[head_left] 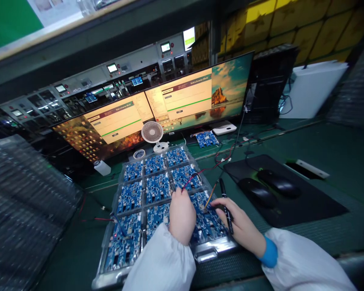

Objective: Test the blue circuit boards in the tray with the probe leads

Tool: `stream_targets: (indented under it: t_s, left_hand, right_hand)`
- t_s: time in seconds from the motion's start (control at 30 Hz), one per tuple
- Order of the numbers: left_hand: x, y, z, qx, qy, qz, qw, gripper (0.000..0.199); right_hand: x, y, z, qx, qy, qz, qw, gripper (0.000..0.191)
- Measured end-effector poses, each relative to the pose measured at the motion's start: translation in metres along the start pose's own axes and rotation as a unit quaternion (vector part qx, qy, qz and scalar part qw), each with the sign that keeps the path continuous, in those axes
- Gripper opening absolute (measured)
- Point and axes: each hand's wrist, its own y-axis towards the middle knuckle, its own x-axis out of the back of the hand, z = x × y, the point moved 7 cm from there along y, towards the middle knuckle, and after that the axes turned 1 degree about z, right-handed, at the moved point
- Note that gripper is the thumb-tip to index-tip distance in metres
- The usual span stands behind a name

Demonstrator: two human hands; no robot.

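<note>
The left hand pinches a red cable; near the tray's near-right corner, the right hand grasps a pen, apparently keeping it handy.

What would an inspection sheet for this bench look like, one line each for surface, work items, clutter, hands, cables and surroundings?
Surface: green bench top, partly covered by a dark mouse pad.
Work items: clear tray of blue circuit boards in rows, some partly hidden by the hands.
Clutter: two black mice on the pad; small white fan and tape roll behind the tray.
Hands: left hand over the boards, grip hidden; right hand holds a black pen.
Cables: red cable reaches the left fingertips; orange wire at the right fingertips.
Surroundings: two monitors lit; stacked trays at left.
</note>
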Motion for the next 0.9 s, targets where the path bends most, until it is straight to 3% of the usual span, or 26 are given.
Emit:
stream_targets:
  t_s: [0.2,0.4,0.57,0.73,0.9]
  left_hand:
    - [-0.011,-0.026,-0.026,-0.017,-0.049,0.045,0.998,0.028]
    - [-0.022,-0.021,-0.041,-0.018,0.035,0.07,0.997,0.033]
    - [-0.022,-0.018,-0.041,-0.01,0.018,0.069,0.997,0.039]
    - [-0.004,-0.027,-0.029,-0.046,-0.135,0.032,0.989,0.022]
    - [0.018,-0.04,-0.009,-0.049,-0.328,0.03,0.943,0.023]
  right_hand:
    - [-0.002,0.0,-0.009,-0.016,0.008,-0.004,1.0,0.021]
    - [-0.007,-0.001,-0.019,-0.033,0.035,-0.005,0.999,0.021]
    - [-0.005,-0.002,-0.033,-0.08,0.07,-0.026,0.994,0.021]
    - [-0.014,0.007,-0.045,-0.12,0.146,-0.015,0.982,0.024]
    - [-0.026,0.025,-0.055,-0.144,0.218,-0.018,0.965,0.034]
